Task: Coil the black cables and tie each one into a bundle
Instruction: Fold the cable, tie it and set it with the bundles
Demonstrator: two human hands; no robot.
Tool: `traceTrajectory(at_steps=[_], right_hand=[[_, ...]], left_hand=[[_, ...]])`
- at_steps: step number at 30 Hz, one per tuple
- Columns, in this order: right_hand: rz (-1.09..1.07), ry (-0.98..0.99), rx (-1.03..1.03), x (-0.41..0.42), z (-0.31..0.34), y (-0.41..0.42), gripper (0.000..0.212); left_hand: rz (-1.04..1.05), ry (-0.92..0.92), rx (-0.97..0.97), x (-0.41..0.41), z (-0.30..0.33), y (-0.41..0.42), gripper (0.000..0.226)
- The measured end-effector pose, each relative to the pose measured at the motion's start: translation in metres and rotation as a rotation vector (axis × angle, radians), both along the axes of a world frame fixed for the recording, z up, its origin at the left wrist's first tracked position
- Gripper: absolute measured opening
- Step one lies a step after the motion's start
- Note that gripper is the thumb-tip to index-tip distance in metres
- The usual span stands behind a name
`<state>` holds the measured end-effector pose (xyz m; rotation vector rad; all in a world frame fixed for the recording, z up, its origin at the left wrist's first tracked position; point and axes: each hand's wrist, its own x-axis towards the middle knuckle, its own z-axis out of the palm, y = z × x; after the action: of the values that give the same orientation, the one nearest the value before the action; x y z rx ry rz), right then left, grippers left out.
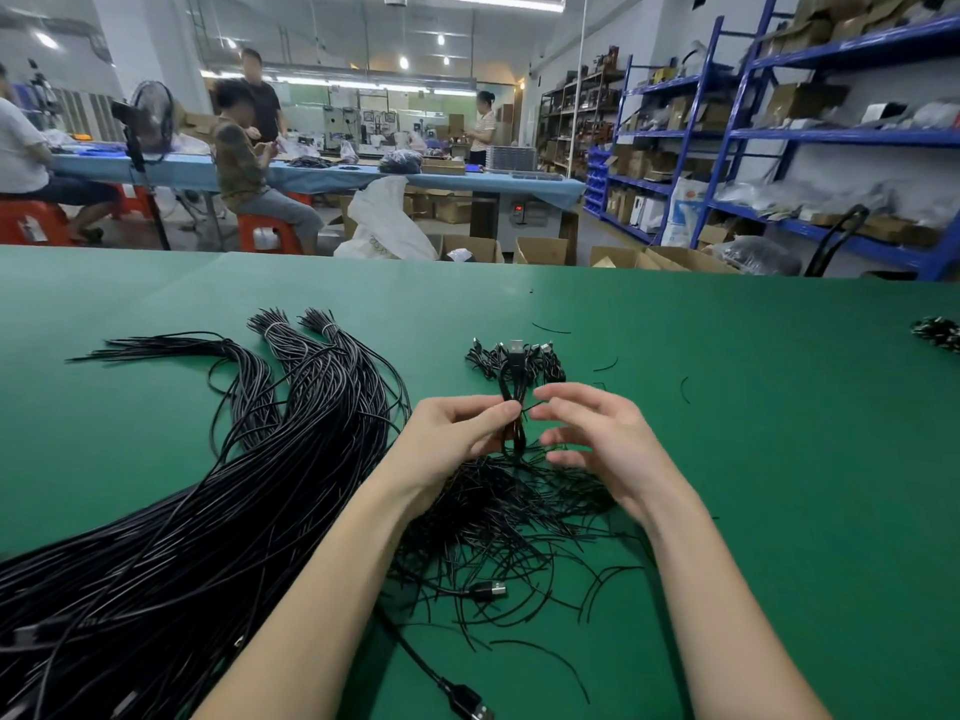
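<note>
Left hand [457, 433], over the middle of the green matted table [727, 407], pinching a coiled black cable with a silver USB plug at its top [511, 402] between thumb and fingertips. Coil held upright, plug end pointing away, lower loops dipping just below the fingers. Right hand [597, 433] just beside the coil on its right side, fingers loosely curled and apart, forefinger tip close to the coil's waist; whether touching the cable or a thin tie there, cannot tell. Directly beneath both hands, a loose heap of thin black wire ties [519, 511] spread on the table. Beyond the held coil, a small cluster of finished black cable bundles [545, 363] lying on the mat. To the left of the left forearm, a large sheaf of long uncoiled black cables [182, 537], fanned out, far ends banded together. Near the bottom edge, between the forearms, a loose black USB plug [467, 704].
</note>
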<state>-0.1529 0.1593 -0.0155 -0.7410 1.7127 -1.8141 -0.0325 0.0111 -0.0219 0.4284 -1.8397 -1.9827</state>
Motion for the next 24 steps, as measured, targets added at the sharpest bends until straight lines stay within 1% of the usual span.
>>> traceTrajectory(at_steps=[2, 3, 8, 11, 13, 15, 17, 19, 20, 22, 24], right_hand=[[-0.011, 0.118, -0.006, 0.002, 0.0, 0.0, 0.011], [-0.001, 0.153, 0.006, 0.004, 0.001, 0.0, 0.01], [0.019, 0.191, 0.029, 0.009, 0.005, -0.002, 0.006], [0.002, 0.211, 0.028, 0.012, 0.003, -0.004, 0.005], [-0.011, 0.21, 0.033, 0.013, 0.002, -0.004, 0.007], [-0.013, 0.171, 0.037, 0.012, 0.001, -0.006, 0.008], [0.013, 0.068, 0.041, 0.011, 0.0, -0.007, 0.007], [0.052, -0.094, 0.043, 0.009, 0.001, -0.009, 0.007], [0.077, -0.197, 0.04, 0.01, 0.001, -0.01, 0.007], [0.144, -0.473, 0.001, 0.01, 0.0, -0.01, 0.007], [0.215, -0.725, -0.077, 0.013, -0.001, -0.01, 0.007]], left_hand=[[-0.072, -0.028, 0.153, 0.0, -0.002, 0.001, 0.039], [-0.091, -0.038, 0.199, 0.0, -0.003, 0.0, 0.039], [-0.108, -0.063, 0.356, -0.004, -0.002, -0.002, 0.024], [-0.138, -0.057, 0.375, -0.003, -0.002, -0.001, 0.022], [-0.146, -0.054, 0.344, -0.003, -0.003, -0.001, 0.022], [-0.144, -0.031, 0.294, -0.003, -0.004, -0.003, 0.028], [-0.134, 0.014, 0.22, -0.002, -0.004, -0.003, 0.036], [-0.088, 0.064, 0.067, -0.001, -0.004, -0.004, 0.037], [-0.055, 0.085, -0.044, 0.0, -0.004, -0.005, 0.032], [-0.016, 0.147, -0.251, 0.002, -0.004, -0.006, 0.02], [-0.002, 0.211, -0.372, 0.005, -0.002, -0.007, 0.019]])
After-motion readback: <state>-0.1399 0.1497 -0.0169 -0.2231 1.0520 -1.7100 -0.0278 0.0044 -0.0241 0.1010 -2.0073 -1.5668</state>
